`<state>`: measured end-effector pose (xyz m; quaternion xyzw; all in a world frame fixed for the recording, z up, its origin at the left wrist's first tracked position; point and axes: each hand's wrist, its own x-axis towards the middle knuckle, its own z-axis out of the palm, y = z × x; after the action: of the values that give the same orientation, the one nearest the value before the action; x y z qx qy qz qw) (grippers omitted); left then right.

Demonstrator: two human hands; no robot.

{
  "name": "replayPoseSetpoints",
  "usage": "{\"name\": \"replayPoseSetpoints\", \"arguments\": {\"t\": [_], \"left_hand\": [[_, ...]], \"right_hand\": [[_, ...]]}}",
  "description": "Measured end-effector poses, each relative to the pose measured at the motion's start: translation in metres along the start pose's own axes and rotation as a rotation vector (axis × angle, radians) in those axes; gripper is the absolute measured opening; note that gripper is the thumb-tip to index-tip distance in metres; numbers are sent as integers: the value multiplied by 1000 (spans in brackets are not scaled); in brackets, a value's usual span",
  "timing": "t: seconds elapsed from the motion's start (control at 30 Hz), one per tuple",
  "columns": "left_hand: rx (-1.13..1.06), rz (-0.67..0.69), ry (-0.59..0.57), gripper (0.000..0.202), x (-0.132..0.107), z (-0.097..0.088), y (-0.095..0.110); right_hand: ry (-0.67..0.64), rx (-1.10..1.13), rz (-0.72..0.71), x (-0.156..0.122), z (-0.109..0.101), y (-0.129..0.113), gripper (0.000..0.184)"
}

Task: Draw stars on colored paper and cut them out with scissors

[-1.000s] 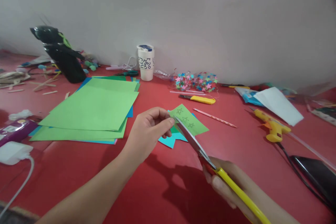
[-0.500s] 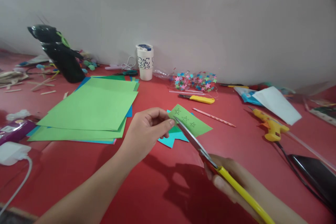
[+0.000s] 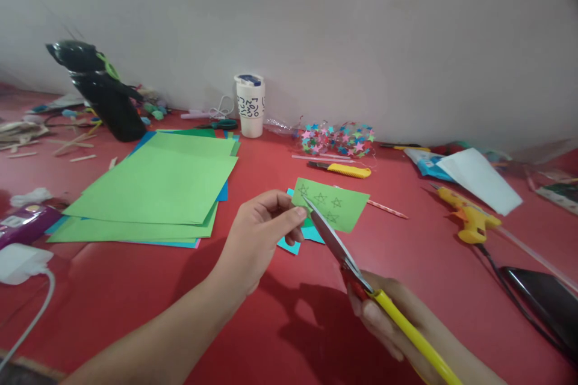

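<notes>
Between thumb and fingers, my left hand (image 3: pixel 266 234) pinches the lower left edge of a small green paper (image 3: pixel 352 207) with several stars drawn on it in dark lines. My right hand (image 3: pixel 383 310) is closed around the handles of a pair of scissors (image 3: pixel 332 237), partly yellow and red. Their blades point up and left, with the tips over the paper near the leftmost star. Whether the blades are cutting into the paper I cannot tell. Pieces of turquoise paper (image 3: pixel 289 245) lie on the table below, partly covered by the green paper and my fingers.
A stack of green sheets (image 3: pixel 158 177) lies left on the red table (image 3: pixel 253 343). Behind stand a black bottle (image 3: pixel 108 99) and a white cup (image 3: pixel 250 108). A yellow cutter (image 3: pixel 347 170), a pencil (image 3: pixel 388 210), star garland (image 3: pixel 336 139) and yellow glue gun (image 3: pixel 469 213) lie toward the right.
The green paper has turned in my left hand, so its right end sits higher and more drawn stars show. Both hands have shifted slightly; the scissors stay at its left side.
</notes>
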<state>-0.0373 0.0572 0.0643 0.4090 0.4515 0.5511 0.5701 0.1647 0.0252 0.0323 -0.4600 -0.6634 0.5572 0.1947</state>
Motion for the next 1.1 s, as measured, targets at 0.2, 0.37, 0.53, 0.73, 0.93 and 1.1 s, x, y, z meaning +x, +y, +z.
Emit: {"name": "replayPoseSetpoints", "arguments": {"t": [0.2, 0.37, 0.53, 0.73, 0.93, 1.1], "left_hand": [[-52, -8, -9, 12, 0, 1, -3], [-72, 2, -21, 12, 0, 0, -2], [-82, -8, -16, 12, 1, 0, -4], [-82, -13, -31, 12, 1, -1, -4], [-102, -27, -42, 11, 2, 0, -4], [-114, -28, -55, 12, 3, 0, -6]], "right_hand": [[44, -21, -33, -3, 4, -1, 51], [57, -12, -23, -4, 6, -2, 50], [73, -2, 8, -2, 6, -1, 52], [57, 6, -16, -2, 7, -2, 52], [70, -17, -13, -2, 8, -2, 51], [73, -11, 21, -2, 9, -1, 53]]}}
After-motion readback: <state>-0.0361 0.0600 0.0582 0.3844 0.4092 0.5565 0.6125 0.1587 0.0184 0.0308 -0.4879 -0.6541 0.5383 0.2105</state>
